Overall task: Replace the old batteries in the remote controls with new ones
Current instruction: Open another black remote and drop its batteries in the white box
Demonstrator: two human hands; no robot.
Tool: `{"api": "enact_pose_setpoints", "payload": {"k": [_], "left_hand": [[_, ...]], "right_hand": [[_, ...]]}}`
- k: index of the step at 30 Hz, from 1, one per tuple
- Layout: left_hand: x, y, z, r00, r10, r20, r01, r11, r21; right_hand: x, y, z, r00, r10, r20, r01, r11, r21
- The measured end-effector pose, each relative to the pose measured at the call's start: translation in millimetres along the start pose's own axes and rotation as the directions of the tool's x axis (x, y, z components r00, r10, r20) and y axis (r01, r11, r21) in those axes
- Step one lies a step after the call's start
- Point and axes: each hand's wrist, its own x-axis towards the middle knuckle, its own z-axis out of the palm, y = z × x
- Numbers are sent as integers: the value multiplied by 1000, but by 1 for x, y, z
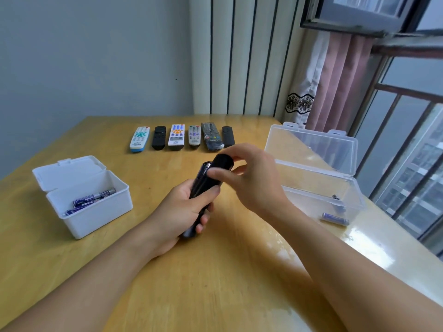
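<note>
Nearest us, two bare forearms reach in over the glossy, honey-coloured wooden table (215,271). At far left stands an open white plastic box (96,212), matte and rectangular with a hinged lid, holding several blue-and-silver cylindrical batteries (92,200). Next, the left hand (177,212) wraps its fingers round the lower half of a slim black remote control (203,190), smooth and glossy, tilted up away from us with its back towards us. The right hand (249,178) pinches what we judge to be the black battery cover (221,161) at the remote's upper end, thumb on the near side, fingers curled over the far side; a battery label shows just beside it.

We judge the risks thus: the cover may jam or snap a tab if pressed askew, slick plastic may slip in the grip, and a loose cell may spring out.

Behind, six remotes (177,138) lie in a row, white, black and grey. At right, the open clear plastic box (311,149), thin-walled, holds dark spent cells (335,219) lying loose.
</note>
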Motion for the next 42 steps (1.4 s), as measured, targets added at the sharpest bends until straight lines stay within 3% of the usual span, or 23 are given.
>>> {"api": "enact_pose_setpoints", "payload": {"k": [3,5,6,8,9,10,12,13,17,19,34,42], "left_hand": [[3,6,-6,997,-16,-82,12,999,-53],[4,10,-13,988,-35,-153,19,994,-104],[5,12,-14,983,-50,-174,24,989,-147],[5,15,-18,978,-66,-200,23,977,-210],[4,16,-19,976,-63,-206,18,977,-212],[3,16,-18,977,-54,-204,11,979,-206],[0,15,-15,985,-26,-173,-9,980,-200],[-1,14,-13,989,-10,-148,-18,982,-189],[-4,13,-8,995,70,-68,-75,995,-65],[-5,12,-3,993,107,-40,-108,994,-28],[-12,8,10,976,215,-35,-213,976,37],[-7,6,7,967,229,-116,-222,973,70]], "right_hand": [[2,-7,-11,988,-43,-147,72,977,200],[6,-7,-20,991,36,-128,-7,974,225],[6,-4,-25,994,111,-16,-104,965,240],[4,-5,-23,924,231,304,-308,921,237],[1,-6,-20,886,230,403,-313,937,153],[-3,-6,-16,877,192,440,-219,976,9],[-10,-6,-4,911,70,407,75,941,-329],[-12,-8,0,935,-1,354,156,898,-411],[-13,-15,3,982,-186,-28,176,962,-209],[-9,-12,0,978,-180,-102,164,975,-153],[-10,-2,10,984,-144,-108,142,989,-27],[-14,-6,23,997,-71,27,70,997,35]]}}
